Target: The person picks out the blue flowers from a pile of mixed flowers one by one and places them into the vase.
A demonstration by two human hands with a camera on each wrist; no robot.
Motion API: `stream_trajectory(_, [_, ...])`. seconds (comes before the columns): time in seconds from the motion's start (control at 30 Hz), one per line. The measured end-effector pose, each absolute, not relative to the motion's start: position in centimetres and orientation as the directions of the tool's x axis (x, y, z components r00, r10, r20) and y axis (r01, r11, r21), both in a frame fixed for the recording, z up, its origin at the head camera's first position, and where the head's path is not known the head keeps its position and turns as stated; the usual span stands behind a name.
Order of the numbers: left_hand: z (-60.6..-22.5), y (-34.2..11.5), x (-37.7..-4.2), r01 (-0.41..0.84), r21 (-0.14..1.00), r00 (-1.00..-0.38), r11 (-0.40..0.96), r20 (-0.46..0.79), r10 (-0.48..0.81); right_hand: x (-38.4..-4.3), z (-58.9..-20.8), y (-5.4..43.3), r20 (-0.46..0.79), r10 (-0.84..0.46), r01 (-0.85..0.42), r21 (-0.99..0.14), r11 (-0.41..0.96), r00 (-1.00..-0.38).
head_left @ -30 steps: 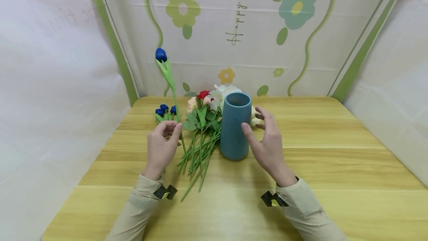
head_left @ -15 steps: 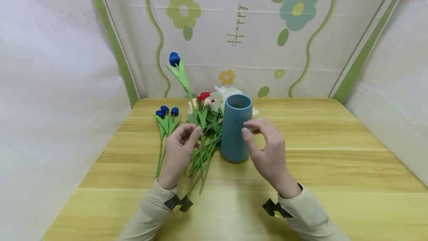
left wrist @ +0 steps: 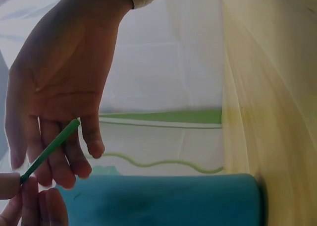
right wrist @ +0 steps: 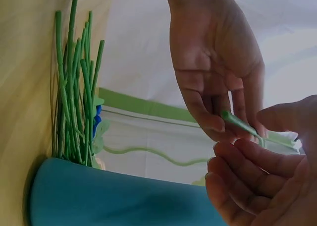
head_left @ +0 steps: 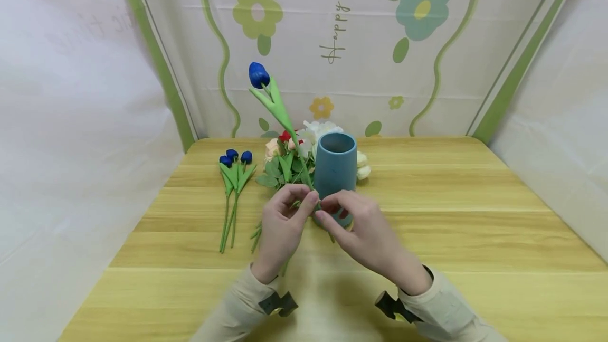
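The left hand (head_left: 284, 226) pinched the tulip (head_left: 283, 114), its long axis slanting down rightward to the right hand (head_left: 372, 234), fingers parted, vase (head_left: 336, 173) on the far side.

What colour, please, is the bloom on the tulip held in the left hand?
The bloom is deep blue; it shows best in the head view.

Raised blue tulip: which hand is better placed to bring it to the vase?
Probably the left hand: it pinches the blue tulip by its stem, and the vase stands beyond. The right hand has fingers near the stem's lower end but doesn't visibly grip it.
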State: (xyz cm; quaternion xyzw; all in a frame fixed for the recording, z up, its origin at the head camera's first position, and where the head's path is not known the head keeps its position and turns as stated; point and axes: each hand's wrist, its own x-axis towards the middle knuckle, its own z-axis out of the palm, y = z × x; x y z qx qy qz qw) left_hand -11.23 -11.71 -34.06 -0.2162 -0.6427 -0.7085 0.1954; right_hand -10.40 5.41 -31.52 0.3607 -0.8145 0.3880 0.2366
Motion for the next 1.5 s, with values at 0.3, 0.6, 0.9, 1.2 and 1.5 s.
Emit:
stream_trajectory(0.3, [-34.1,-10.9,-10.8,0.545,0.839,-0.839,-0.017,0.545,-0.007,-10.0,-31.6,5.4,0.67,-0.393,-0.767,-0.459,0.447,-0.63])
stream_trajectory(0.6, [-34.8,-10.8,-11.1,0.596,0.802,-0.802,-0.03,0.597,0.017,-10.0,-31.6,5.5,0.643,-0.377,-0.738,-0.5,0.453,-0.667])
stream_trajectory(0.9, [-34.9,-10.8,-11.2,0.616,0.787,-0.788,0.028,0.616,0.018,-10.2,-31.6,5.6,0.624,-0.37,-0.72,-0.523,0.457,-0.688])
stream_trajectory(1.2, [-34.4,-10.7,-11.1,0.652,0.757,-0.758,0.049,0.651,0.026,-10.4,-31.5,5.7,0.638,-0.367,-0.729,-0.508,0.459,-0.676])
stream_trajectory(1.5, [-35.4,-10.9,-11.8,0.626,0.779,-0.78,0.045,0.625,0.039,-11.5,-30.6,6.5,0.675,-0.396,-0.755,-0.385,0.531,-0.623])
